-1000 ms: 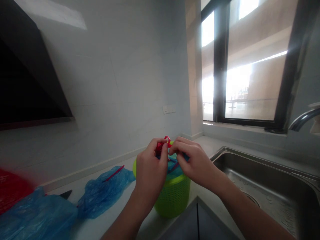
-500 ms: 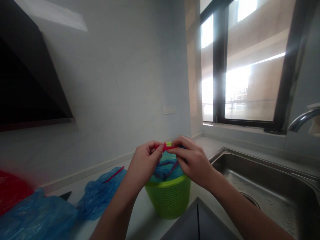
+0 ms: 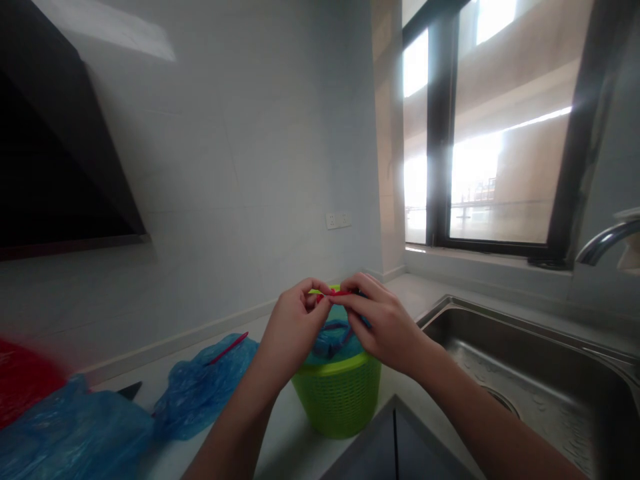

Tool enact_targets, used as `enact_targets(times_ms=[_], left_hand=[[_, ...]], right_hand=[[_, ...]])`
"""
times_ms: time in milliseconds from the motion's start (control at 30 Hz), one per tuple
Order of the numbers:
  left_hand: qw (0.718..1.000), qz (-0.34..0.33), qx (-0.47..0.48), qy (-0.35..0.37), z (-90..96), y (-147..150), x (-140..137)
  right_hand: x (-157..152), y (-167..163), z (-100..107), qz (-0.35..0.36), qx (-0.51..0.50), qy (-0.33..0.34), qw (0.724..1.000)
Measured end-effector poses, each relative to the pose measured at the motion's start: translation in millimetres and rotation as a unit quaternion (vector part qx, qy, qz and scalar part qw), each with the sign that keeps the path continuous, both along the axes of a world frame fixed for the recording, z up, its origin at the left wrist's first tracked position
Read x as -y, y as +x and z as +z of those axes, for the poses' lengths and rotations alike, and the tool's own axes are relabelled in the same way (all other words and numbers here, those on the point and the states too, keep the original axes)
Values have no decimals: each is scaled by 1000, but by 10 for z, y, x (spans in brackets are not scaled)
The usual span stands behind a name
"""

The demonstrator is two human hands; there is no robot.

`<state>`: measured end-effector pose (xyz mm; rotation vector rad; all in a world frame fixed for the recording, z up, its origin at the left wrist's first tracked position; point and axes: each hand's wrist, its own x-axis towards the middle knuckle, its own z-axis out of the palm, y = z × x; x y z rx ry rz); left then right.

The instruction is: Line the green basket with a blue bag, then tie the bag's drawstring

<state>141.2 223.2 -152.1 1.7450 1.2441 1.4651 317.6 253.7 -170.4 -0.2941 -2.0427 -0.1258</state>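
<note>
Above a green plastic basket (image 3: 337, 397), both hands meet over a small red chili pepper (image 3: 341, 293), pinched between their fingertips. My left hand (image 3: 303, 317) holds its left end, mostly covered by the fingers. My right hand (image 3: 377, 313) grips the other end, thumb and index finger pressed together. Inside the basket, just below the fingers, lies a crumpled blue plastic bag (image 3: 333, 340). Another long, thin red chili (image 3: 230, 347) rests on a second blue plastic bag (image 3: 193, 393) to the left of my left forearm.
A larger blue bag (image 3: 75, 433) and a red bag (image 3: 23, 380) are at the far left, with a dark pointed blade-like piece (image 3: 131, 391) beside them. To the right is a steel sink (image 3: 530, 353) with a faucet (image 3: 605, 241). A grey board-like corner (image 3: 395, 440) juts up in front.
The hands have drawn closer together, and less of the red chili shows between the fingers. The basket and bags stay where they were.
</note>
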Motion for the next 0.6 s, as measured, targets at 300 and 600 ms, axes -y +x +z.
enact_targets(times_ms=[300, 600], left_hand=[[988, -102, 53, -105, 114, -18, 95], [974, -151, 87, -144, 99, -1, 72]], right_hand=[[-33, -51, -28, -25, -39, -8, 999], [13, 7, 56, 11, -51, -106, 993]])
